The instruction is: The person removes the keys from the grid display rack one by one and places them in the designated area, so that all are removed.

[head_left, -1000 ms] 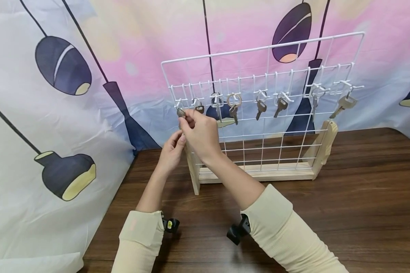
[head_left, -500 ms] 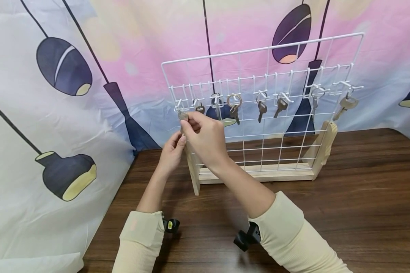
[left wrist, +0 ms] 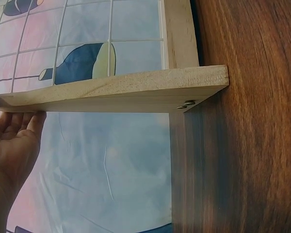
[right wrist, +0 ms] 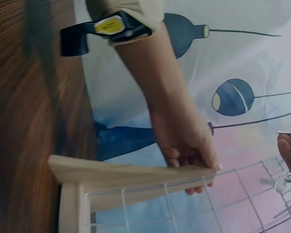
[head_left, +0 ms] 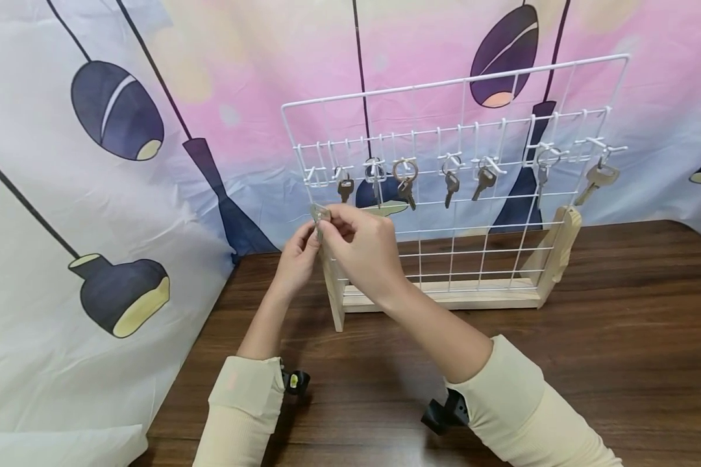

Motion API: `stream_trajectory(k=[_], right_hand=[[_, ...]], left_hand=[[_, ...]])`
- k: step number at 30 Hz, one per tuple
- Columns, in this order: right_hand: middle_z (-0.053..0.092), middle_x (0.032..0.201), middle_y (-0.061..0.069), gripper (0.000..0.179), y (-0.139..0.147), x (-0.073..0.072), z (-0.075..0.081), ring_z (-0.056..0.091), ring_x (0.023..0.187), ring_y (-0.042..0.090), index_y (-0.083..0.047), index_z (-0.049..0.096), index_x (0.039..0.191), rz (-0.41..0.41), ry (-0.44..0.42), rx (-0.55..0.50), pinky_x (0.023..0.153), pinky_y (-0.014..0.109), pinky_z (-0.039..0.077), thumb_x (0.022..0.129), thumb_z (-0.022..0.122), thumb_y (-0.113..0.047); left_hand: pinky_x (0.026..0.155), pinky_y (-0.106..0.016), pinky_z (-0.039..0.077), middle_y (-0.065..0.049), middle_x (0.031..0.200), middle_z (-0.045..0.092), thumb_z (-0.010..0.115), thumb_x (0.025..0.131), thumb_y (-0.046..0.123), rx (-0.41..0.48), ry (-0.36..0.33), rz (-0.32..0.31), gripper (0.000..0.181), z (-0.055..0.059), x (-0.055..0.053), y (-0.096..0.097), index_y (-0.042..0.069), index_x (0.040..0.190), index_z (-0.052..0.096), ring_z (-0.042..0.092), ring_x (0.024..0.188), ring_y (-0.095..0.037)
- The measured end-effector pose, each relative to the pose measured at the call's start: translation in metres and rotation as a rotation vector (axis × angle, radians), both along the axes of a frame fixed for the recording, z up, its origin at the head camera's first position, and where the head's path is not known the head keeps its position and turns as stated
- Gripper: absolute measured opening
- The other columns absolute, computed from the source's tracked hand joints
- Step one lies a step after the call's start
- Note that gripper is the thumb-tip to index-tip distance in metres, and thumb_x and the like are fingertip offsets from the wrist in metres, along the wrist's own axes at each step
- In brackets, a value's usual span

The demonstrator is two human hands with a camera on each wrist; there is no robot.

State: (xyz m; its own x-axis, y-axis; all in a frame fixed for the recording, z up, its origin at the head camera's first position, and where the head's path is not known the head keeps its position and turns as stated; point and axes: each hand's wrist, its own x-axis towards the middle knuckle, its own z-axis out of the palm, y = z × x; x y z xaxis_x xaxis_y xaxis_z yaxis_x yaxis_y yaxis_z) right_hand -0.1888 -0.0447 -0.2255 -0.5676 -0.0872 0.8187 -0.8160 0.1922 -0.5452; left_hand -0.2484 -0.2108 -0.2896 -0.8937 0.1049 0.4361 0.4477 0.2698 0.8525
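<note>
My right hand (head_left: 365,250) pinches a small metal key (head_left: 320,213) between thumb and fingers, just below the leftmost white hook (head_left: 313,176). My left hand (head_left: 295,263) holds the upper end of the left wooden upright (head_left: 332,295) of a rack. In the right wrist view, its thumb and fingers lie on either side of this wooden upright (right wrist: 136,174). Only part of the right hand (right wrist: 290,158) shows at that view's edge. Several keys on rings, among them a dark key (head_left: 346,189) nearest the hands, hang from hooks on the white wire grid (head_left: 438,230).
The rack's wooden base bar (head_left: 444,301) and right upright (head_left: 557,246) stand on a brown wooden table (head_left: 637,311). Behind hangs a printed cloth (head_left: 228,52). The farthest key on the right (head_left: 600,176) juts past the grid's edge.
The right hand has drawn the key away from the leftmost hook, down and slightly right. The left hand keeps its hold on the upright.
</note>
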Motion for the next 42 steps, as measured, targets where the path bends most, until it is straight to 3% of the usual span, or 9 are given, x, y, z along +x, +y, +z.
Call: stream_trajectory(k=[6,13,17,25,38,42], right_hand=[[0.067,0.073,0.006,0.007,0.009,0.003,-0.02,0.06,0.06,0.01,0.001,0.069,0.089,0.011,-0.03,0.036,0.057,0.017,0.05,0.082,0.065,0.001],[0.067,0.072,0.004,0.005,0.019,0.008,-0.04,0.06,0.059,0.007,-0.001,0.069,0.086,0.048,-0.148,0.071,0.056,0.02,0.05,0.082,0.066,0.001],[0.067,0.072,0.004,0.004,0.023,0.009,-0.051,0.062,0.06,0.008,-0.001,0.067,0.085,0.116,-0.296,0.071,0.056,0.021,0.052,0.082,0.066,0.0],[0.066,0.075,0.018,0.006,0.023,0.001,-0.076,0.065,0.063,0.02,0.008,0.063,0.087,0.293,-0.64,0.016,0.059,0.028,0.054,0.084,0.063,0.004],[0.065,0.07,0.016,0.005,0.016,-0.019,-0.13,0.065,0.058,0.017,0.01,0.055,0.082,0.446,-1.033,0.034,0.059,0.03,0.055,0.083,0.059,0.008],[0.065,0.07,0.017,0.004,0.012,-0.024,-0.146,0.064,0.057,0.016,0.01,0.056,0.082,0.489,-1.104,0.082,0.059,0.029,0.055,0.084,0.058,0.007]], left_hand=[[0.088,-0.026,0.04,-0.023,0.122,0.052,0.041,0.1,0.011,-0.001,0.014,0.022,0.035,-0.001,0.0,0.001,-0.005,0.131,0.044,0.05,0.106,-0.02],[0.093,-0.03,0.041,-0.029,0.117,0.052,0.041,0.1,0.01,0.066,0.036,-0.015,0.033,-0.003,-0.003,0.003,-0.008,0.127,0.046,0.051,0.11,-0.027],[0.094,-0.029,0.04,-0.028,0.117,0.053,0.041,0.1,0.011,0.069,0.025,-0.011,0.034,-0.003,-0.002,0.004,-0.008,0.128,0.045,0.051,0.112,-0.029],[0.092,-0.027,0.041,-0.03,0.117,0.052,0.04,0.099,0.008,0.079,0.035,-0.019,0.033,-0.002,-0.002,0.004,-0.01,0.127,0.045,0.051,0.112,-0.031],[0.095,-0.028,0.04,-0.025,0.114,0.056,0.04,0.1,0.008,0.088,0.048,-0.022,0.034,-0.003,-0.003,0.005,-0.014,0.126,0.044,0.05,0.113,-0.032],[0.094,-0.028,0.04,-0.025,0.114,0.056,0.04,0.099,0.008,0.084,0.043,-0.016,0.033,-0.002,-0.003,0.005,-0.012,0.126,0.045,0.051,0.113,-0.031]])
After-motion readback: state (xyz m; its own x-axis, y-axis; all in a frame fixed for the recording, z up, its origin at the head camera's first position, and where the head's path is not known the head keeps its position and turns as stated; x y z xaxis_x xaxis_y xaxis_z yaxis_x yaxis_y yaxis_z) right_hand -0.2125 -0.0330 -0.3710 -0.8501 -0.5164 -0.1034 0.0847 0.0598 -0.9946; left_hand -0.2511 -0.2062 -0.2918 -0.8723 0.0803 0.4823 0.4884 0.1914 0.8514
